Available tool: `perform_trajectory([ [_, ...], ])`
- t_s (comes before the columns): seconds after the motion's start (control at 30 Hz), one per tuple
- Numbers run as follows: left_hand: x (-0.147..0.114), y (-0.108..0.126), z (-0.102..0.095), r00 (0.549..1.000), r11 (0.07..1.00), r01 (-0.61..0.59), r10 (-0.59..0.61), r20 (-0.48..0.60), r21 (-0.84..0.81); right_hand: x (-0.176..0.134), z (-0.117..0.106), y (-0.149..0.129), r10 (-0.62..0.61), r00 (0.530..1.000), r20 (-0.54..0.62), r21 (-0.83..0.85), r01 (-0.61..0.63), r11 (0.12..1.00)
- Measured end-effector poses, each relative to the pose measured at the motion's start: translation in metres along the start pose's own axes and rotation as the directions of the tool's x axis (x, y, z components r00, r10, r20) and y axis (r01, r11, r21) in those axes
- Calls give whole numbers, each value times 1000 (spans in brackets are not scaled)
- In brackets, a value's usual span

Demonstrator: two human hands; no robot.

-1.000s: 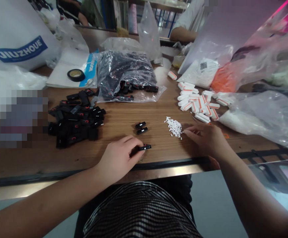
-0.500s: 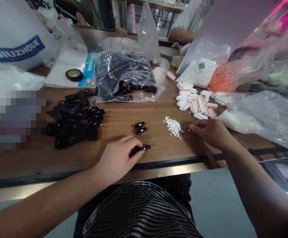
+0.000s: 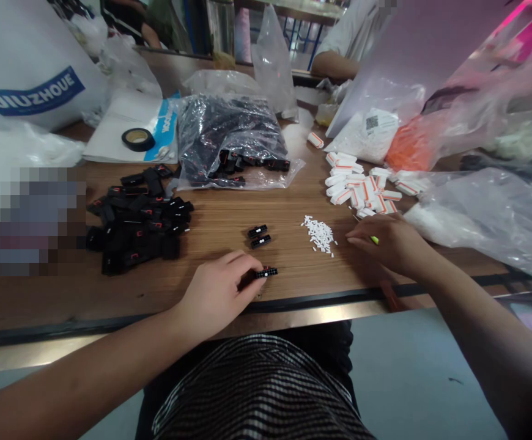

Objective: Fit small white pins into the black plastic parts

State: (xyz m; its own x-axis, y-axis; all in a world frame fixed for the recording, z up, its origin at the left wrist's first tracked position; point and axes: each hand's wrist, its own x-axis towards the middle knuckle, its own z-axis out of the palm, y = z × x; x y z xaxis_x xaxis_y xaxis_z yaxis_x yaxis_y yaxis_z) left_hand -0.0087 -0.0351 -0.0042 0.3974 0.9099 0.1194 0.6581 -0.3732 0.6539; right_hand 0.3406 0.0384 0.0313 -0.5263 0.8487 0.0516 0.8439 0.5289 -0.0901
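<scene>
Near the front edge of the desk [image 3: 224, 214], the left hand [image 3: 217, 293] pinched a black block [image 3: 269, 272]. The right hand [image 3: 387, 243] was curled around or beside a yellow-green bit [image 3: 375, 240]; its grip could not be told. Two more black blocks [image 3: 261, 241] and white pegs [image 3: 320, 235] lay just beyond, between the hands. Farther off, black pieces [image 3: 142, 223] were heaped left, white-and-orange pieces [image 3: 362, 189] right, partly behind the right hand. A clear bag [image 3: 229, 122] blocked the middle, a tape roll [image 3: 145, 146] to its left.
</scene>
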Motion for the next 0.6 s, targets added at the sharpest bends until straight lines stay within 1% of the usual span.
perform_trajectory([
  [0.1, 0, 0, 0, 1000, 1000, 5, -5, -4, 1, 0, -3, -9, 16, 998, 54, -187, -6, 982],
  [0.17, 0, 0, 0, 1000, 1000, 0, 0, -7, -4, 1, -3, -11, 60, 996, 66, -232, -44, 972],
  [0.23, 0, 1, 0, 1000, 1000, -11, 11, -11, -14, 1, -1, -9, 84, 996, 41, -212, -74, 974],
  [0.3, 0, 1, 0, 1000, 1000, -16, 16, -15, -21, 2, 1, -6, 50, 998, 23, -172, -45, 984],
  [0.4, 0, 2, 0, 1000, 1000, -10, 9, -18, -21, 3, 0, -1, -19, 998, 54, -176, 28, 984],
  [0.47, 0, 1, 0, 1000, 1000, -7, 7, -16, -23, 4, -1, 1, -16, 996, 85, -191, 32, 981],
  [0.53, -1, 1, 0, 1000, 1000, -8, 7, -13, -26, 5, -2, 4, 40, 995, 96, -156, -24, 987],
  [0.6, -1, 1, 0, 1000, 1000, -5, 5, -10, -28, 4, -3, 6, 155, 981, 118, -69, -148, 987],
])
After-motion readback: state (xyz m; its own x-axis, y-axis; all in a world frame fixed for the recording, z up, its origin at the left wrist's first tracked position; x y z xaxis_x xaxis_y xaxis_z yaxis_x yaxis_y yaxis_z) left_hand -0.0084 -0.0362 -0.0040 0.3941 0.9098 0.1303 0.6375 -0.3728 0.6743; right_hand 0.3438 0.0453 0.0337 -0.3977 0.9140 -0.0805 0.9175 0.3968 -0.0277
